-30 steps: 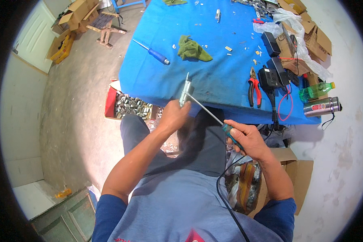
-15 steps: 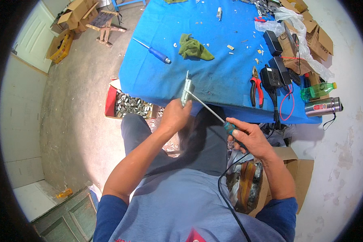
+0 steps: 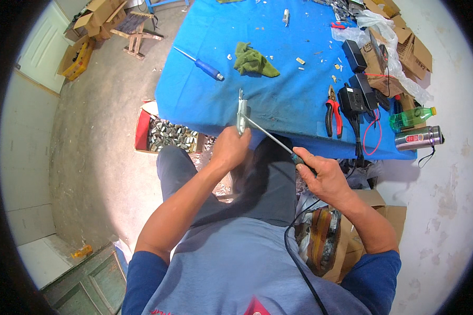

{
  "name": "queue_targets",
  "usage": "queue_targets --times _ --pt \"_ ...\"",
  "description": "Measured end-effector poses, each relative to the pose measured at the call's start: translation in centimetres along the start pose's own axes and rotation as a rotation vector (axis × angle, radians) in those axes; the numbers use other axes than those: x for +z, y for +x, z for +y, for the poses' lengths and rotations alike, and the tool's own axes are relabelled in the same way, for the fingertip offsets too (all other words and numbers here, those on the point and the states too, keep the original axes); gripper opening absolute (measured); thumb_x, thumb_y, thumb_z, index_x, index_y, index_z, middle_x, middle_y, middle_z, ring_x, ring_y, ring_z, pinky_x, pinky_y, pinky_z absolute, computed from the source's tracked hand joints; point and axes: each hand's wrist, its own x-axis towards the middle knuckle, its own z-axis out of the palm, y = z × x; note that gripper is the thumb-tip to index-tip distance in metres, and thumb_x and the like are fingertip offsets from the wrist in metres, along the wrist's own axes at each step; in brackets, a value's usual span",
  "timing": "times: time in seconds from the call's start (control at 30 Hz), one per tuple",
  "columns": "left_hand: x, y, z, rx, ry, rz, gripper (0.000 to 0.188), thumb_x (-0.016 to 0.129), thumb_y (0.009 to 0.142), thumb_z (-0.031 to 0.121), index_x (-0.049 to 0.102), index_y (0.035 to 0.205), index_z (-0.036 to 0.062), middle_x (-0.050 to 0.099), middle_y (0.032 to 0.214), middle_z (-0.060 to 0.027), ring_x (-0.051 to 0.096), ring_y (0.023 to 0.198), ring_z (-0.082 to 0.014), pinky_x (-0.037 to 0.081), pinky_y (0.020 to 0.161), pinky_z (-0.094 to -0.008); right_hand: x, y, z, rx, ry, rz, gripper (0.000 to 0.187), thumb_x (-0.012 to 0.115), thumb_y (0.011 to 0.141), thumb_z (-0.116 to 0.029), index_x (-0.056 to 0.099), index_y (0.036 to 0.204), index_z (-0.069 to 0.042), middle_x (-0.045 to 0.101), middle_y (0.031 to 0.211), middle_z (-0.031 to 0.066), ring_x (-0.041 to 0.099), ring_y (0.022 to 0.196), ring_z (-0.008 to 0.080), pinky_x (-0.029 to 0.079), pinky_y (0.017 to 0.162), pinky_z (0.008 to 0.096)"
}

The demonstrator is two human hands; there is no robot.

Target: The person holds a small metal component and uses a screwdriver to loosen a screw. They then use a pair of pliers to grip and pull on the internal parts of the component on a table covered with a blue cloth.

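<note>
A narrow, pale metal piece (image 3: 242, 114) is held by the left hand (image 3: 231, 148) at the near edge of the table (image 3: 186, 107), which is covered in blue cloth. Its lower end is gripped between the thumb and the curled fingers, and the rest is left sticking out beyond the hand, pointed away from the body and almost upright in the view. Whether any support is given to it by the table cannot be told.

A long-shafted screwdriver (image 3: 272, 138) is held in the right hand (image 3: 323, 177). The fingers are wrapped around the dark teal handle, which is mostly hidden by them. The shaft is slanted up and to the left, and its tip is brought against the right side of the metal piece, just above the left hand. The metal piece is thus placed directly ahead of the left hand and well apart from the right one, by which it is reached only through the shaft. How firmly the tip is pressed cannot be told.

Beyond the hands, a blue screwdriver (image 3: 209, 69) and a crumpled green rag (image 3: 253, 62) are laid on the cloth. To the right, red-handled pliers (image 3: 332, 116) are set beside a black power adapter (image 3: 350, 100).
</note>
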Motion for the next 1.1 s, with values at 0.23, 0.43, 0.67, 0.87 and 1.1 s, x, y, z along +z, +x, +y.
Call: queue_targets --times 0.23,0.43,0.67,0.87,1.1 --pt "0.1 0.4 -0.2 -0.018 -0.075 -0.01 0.046 0.057 0.091 0.034 0.065 0.089 -0.0115 0.064 0.083 -0.0358 0.065 0.087 -0.0505 0.049 0.078 -0.053 0.9 -0.9 0.6 0.214 0.254 -0.092 0.045 0.061 0.095 -0.02 0.055 0.139 -0.012 0.063 0.076 0.0084 0.062 0.058 0.0211 0.049 0.052 0.0359" --pt "0.0 0.2 -0.2 0.012 -0.026 0.012 0.043 0.058 0.091 0.032 0.065 0.087 -0.01 0.065 0.084 -0.0347 0.064 0.087 -0.0507 0.049 0.078 -0.0535 -2.2 0.2 -0.5 0.675 0.939 -0.291 0.044 0.055 0.101 -0.026 0.052 0.142 -0.009 0.062 0.08 0.0012 0.055 0.051 0.0045 0.041 0.041 0.018" --pt "0.5 -0.3 -0.1 0.121 0.139 0.106 0.04 0.054 0.095 0.032 0.061 0.082 -0.0056 0.063 0.073 -0.0274 0.063 0.076 -0.047 0.046 0.07 -0.053 -2.5 1.0 -0.2 0.586 0.791 -0.294 0.042 0.056 0.101 -0.027 0.056 0.139 -0.008 0.061 0.077 -0.0006 0.053 0.052 0.0034 0.042 0.047 0.0195" --pt "0.4 -0.4 0.0 0.086 0.121 0.094 0.04 0.054 0.095 0.032 0.06 0.081 -0.0054 0.062 0.072 -0.0285 0.062 0.075 -0.048 0.046 0.069 -0.0532 -0.9 0.3 0.7 0.388 0.551 -0.181 0.041 0.059 0.099 -0.024 0.058 0.137 -0.01 0.059 0.069 0.0051 0.055 0.054 0.0119 0.046 0.053 0.0295" --pt "1.1 0.0 -0.8 0.095 0.041 0.112 0.041 0.054 0.094 0.031 0.058 0.078 -0.0072 0.059 0.067 -0.0275 0.062 0.068 -0.0444 0.045 0.066 -0.0513 0.1 0.0 -0.5 0.034 -0.049 0.015 0.038 0.064 0.092 -0.021 0.06 0.13 -0.014 0.061 0.07 0.015 0.064 0.063 0.0344 0.051 0.055 0.0451"
